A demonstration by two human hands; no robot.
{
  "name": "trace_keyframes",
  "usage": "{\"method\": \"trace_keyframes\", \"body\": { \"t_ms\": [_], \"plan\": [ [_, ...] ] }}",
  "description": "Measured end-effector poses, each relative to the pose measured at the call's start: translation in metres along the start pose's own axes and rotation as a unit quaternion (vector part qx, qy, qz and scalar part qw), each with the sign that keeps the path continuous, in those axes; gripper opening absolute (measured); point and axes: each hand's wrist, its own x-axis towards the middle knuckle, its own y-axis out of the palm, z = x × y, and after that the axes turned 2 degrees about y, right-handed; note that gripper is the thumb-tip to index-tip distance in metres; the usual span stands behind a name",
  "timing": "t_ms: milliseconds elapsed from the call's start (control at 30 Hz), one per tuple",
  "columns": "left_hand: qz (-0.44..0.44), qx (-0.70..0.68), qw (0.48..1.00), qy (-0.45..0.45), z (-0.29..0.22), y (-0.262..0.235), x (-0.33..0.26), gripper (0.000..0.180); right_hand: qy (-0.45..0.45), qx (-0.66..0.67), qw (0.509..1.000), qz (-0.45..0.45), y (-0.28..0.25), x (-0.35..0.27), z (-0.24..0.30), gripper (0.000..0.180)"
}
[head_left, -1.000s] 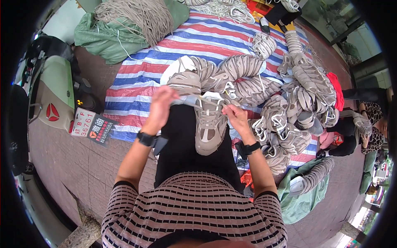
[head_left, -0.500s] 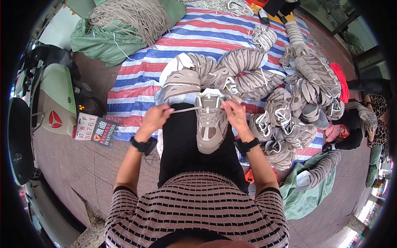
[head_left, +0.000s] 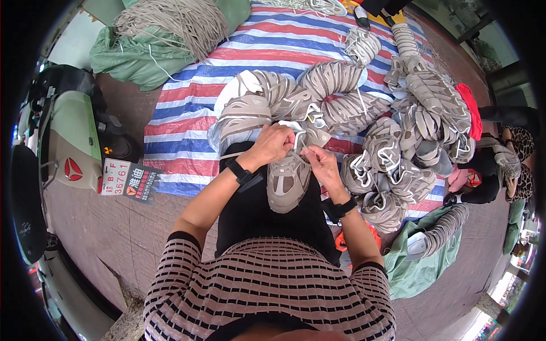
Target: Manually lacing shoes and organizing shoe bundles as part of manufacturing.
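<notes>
A grey-beige sneaker (head_left: pixel 288 184) lies on my black-trousered lap, toe toward me, with pale laces across its front. My left hand (head_left: pixel 274 142) covers the left side of its upper eyelets. Its fingers are closed at the tongue, and whatever is between them is hidden. One strand of shoelace (head_left: pixel 232 154) sticks out leftward past that hand. At the right eyelets, my right hand (head_left: pixel 321 165) pinches a lace between thumb and forefinger, its fingertips close to the left hand's. Both wrists wear dark bands.
Nested stacks of similar sneakers (head_left: pixel 335 85) lie beyond my knees on a striped sheet (head_left: pixel 187 113); a heap of sneakers (head_left: pixel 398 165) is on the right. Left are a green sack of laces (head_left: pixel 170 25) and a parked scooter (head_left: pixel 74 136). A person (head_left: pixel 518 145) sits far right.
My left hand has come in from the left, where it held a lace stretched out, to the shoe's upper eyelets. The right hand has shifted slightly down and stays by the right eyelets.
</notes>
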Motion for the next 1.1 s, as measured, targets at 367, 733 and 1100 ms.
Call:
{"method": "trace_keyframes", "body": {
  "t_ms": [367,733,1100],
  "plan": [
    [0.073,0.017,0.997,0.025,0.001,-0.002,-0.007,0.015,0.085,0.107,0.983,0.124,-0.007,-0.003,0.010,0.014],
    [0.046,0.006,0.998,0.049,0.005,-0.002,-0.007,0.013,0.112,0.117,0.973,0.162,-0.006,0.003,0.006,0.014],
    [-0.018,0.033,0.993,0.113,0.005,0.032,0.001,0.010,0.002,-0.290,0.946,0.148,-0.041,0.038,0.002,0.022]
  ]
}}
